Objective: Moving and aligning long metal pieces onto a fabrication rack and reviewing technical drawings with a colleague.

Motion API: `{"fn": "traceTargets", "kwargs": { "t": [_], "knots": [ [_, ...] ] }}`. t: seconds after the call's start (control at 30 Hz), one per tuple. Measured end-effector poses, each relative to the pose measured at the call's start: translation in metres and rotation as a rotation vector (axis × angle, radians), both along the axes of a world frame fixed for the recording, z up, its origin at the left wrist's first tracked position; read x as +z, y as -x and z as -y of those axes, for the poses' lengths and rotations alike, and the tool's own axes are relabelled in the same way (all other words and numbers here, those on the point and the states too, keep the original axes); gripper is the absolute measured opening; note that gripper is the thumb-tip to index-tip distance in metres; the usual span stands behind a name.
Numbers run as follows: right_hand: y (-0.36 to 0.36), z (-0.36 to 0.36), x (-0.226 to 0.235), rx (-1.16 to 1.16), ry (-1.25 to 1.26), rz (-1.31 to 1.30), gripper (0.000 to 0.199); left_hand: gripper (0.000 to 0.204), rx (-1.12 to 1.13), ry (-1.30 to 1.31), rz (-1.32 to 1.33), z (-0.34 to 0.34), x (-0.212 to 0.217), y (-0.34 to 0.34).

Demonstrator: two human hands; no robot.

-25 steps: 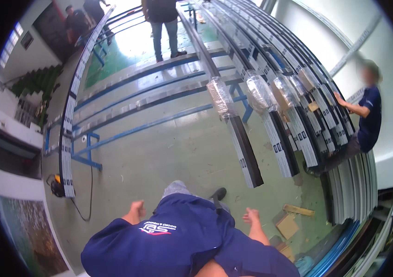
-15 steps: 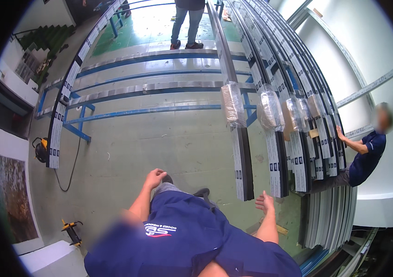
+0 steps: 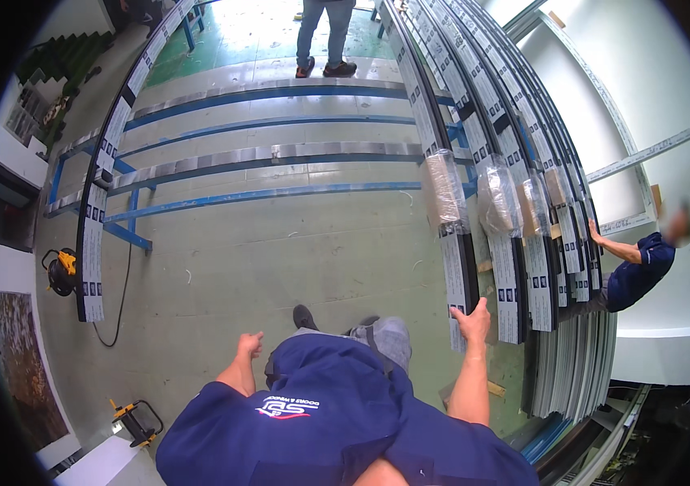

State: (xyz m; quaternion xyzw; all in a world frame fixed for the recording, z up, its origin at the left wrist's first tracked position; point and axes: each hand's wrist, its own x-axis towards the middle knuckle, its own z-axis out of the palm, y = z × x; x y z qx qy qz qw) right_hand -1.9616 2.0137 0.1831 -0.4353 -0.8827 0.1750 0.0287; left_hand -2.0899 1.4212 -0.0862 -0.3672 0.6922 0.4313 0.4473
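Since the earlier frame, my right hand (image 3: 472, 318) has risen to clasp the near end of the long dark profile (image 3: 452, 243), right of centre; my left hand (image 3: 249, 346) hangs loosely curled, empty, lower centre.

- One view only, from a head-worn fisheye camera looking steeply down over the person's own chest and blue jacket (image 3: 312, 421) to the green floor (image 3: 280, 251).
- It faces forward along the long profile bundles (image 3: 458, 267), which bend toward the rim.
- Nearest are the right hand (image 3: 473, 320) and left hand (image 3: 249, 346); the blue racks (image 3: 264, 194) and a co-worker (image 3: 640, 271) lie farther off.
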Motion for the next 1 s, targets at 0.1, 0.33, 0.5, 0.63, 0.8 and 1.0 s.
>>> {"fn": "traceTargets", "kwargs": {
  "t": [0.1, 0.33, 0.5, 0.63, 0.8, 1.0],
  "knots": [
    [0.008, 0.005, -0.010, -0.105, -0.156, 0.037, 0.062, 0.041, -0.009, -0.017, -0.117, -0.010, 0.019, 0.043],
    [0.011, 0.020, -0.007, -0.193, -0.184, 0.140, 0.057, 0.040, 0.239, -0.061, -0.328, -0.017, 0.017, 0.081],
    [0.014, 0.020, -0.010, -0.221, -0.187, 0.150, 0.058, 0.040, 0.104, -0.128, -0.206, -0.031, 0.004, 0.062],
    [0.018, 0.021, -0.009, -0.210, -0.200, 0.139, 0.056, 0.040, 0.032, -0.119, -0.141, -0.038, -0.004, 0.041],
    [0.020, 0.023, -0.007, -0.212, -0.204, 0.135, 0.055, 0.043, 0.028, -0.124, -0.078, -0.027, -0.010, 0.027],
    [0.017, 0.022, -0.009, -0.202, -0.210, 0.134, 0.055, 0.044, 0.056, -0.077, -0.107, -0.014, -0.008, 0.033]
  ]
}}
